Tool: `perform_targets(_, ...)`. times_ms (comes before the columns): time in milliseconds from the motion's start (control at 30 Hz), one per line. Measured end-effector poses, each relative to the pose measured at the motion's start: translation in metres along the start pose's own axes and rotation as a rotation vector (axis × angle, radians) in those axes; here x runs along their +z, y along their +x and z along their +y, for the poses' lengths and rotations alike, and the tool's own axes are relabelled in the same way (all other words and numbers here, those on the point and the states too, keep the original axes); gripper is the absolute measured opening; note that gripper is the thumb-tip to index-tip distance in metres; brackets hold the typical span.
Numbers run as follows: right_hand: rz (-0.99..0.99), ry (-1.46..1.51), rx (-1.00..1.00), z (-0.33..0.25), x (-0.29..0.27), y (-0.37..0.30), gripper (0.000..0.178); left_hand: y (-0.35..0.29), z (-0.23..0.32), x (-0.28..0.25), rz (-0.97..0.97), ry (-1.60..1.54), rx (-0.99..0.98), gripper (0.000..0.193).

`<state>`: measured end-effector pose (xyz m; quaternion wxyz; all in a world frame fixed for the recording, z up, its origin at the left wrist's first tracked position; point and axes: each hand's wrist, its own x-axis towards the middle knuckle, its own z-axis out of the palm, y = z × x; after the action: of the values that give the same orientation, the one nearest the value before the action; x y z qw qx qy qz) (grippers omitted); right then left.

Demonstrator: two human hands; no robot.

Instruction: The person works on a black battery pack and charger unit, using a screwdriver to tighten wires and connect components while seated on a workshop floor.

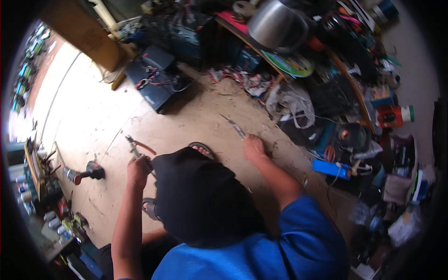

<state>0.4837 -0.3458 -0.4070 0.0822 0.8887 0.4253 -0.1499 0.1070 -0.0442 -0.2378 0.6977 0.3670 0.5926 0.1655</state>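
My left hand (pixel 138 171) is raised over the floor, its fingers closed around a pair of pliers (pixel 134 148). One reddish handle of the pliers sticks out to the right, and the metal jaws point away from me. Farther right, my right hand (pixel 254 147) grips a slim screwdriver (pixel 238 129) with a thin pointed shaft aimed to the far left. Both tools are apart from other things. A large black cloth-like shape (pixel 200 196) covers the area between my forearms. Sandalled feet (pixel 201 150) show beside it.
A black box (pixel 151 86) with loose red wires on top stands ahead. A cordless drill (pixel 87 173) lies left. Cluttered shelves on the right hold a metal kettle (pixel 276 27), a plastic bag (pixel 298 105) and a blue pack (pixel 330 169). Small bottles (pixel 55 224) stand lower left.
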Motion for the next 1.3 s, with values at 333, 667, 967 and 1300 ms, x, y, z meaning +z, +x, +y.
perform_targets(333, -0.144, 0.280, 0.205, -0.006, -0.042, 0.014, 0.034, 0.020, -0.025, -0.029, 0.132, -0.184, -0.080, 0.021)
perform_targets(667, -0.017, 0.416, -0.203, -0.108, -0.184, 0.038, 0.033, 0.078, -0.064, -0.098, 0.362, -0.226, -0.118, 0.014)
perform_targets(967, -0.119, 1.058, -0.723, -0.268, -0.328, 0.076, 0.027, 0.108, 0.005, -0.109, 0.545, 0.483, 0.015, 0.036)
perform_targets(1300, -0.491, 1.183, -0.677, -0.427, -0.462, 0.023, 0.018, -0.116, 0.245, -0.067, -0.362, -0.142, 0.299, 0.070)
